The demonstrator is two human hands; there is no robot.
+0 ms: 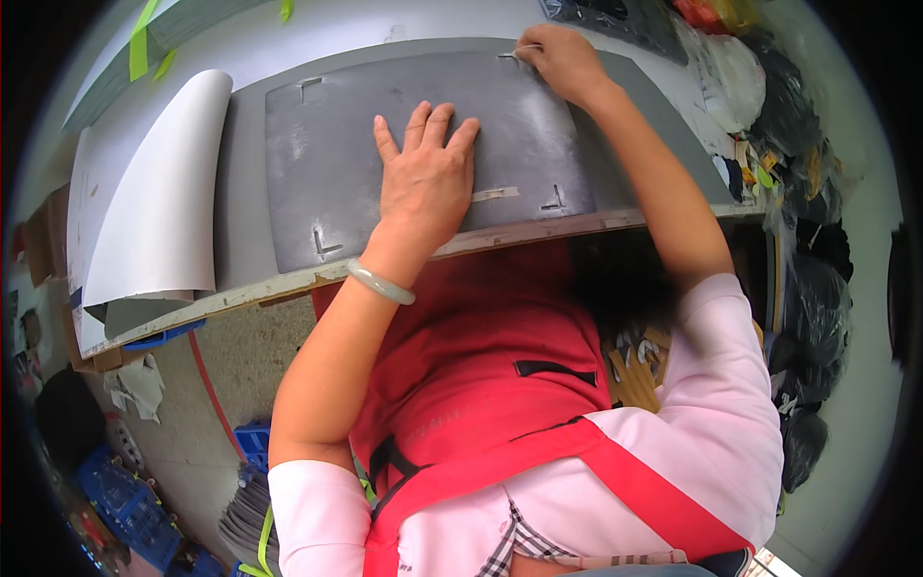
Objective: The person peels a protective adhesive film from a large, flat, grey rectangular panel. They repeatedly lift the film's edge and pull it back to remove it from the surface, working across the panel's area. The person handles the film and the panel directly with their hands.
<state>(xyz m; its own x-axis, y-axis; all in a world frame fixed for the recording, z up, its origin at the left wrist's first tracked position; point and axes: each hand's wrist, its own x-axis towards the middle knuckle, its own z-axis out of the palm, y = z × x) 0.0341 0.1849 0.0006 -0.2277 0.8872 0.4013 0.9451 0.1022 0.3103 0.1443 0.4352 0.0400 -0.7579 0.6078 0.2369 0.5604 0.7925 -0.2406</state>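
My left hand (428, 178) lies flat with fingers spread on a dark grey rectangular board (336, 154), which has L-shaped slots near its corners. My right hand (562, 62) is closed in a pinch at the board's far right slot (508, 56). A thin pale tip shows at its fingertips, but what it is cannot be made out. Under the board stretches a larger grey sheet (245, 183). Toward the left this sheet curls over into a roll with a white underside (173, 202). A strip of tape (495, 193) sticks to the board near its front edge.
The worktable's worn front edge (260, 288) runs before my red apron. Black and clear plastic bags (784, 106) pile up along the right side. At the far left stands a grey-white stack with bright green strips (139, 48). Blue crates (125, 500) sit on the floor, lower left.
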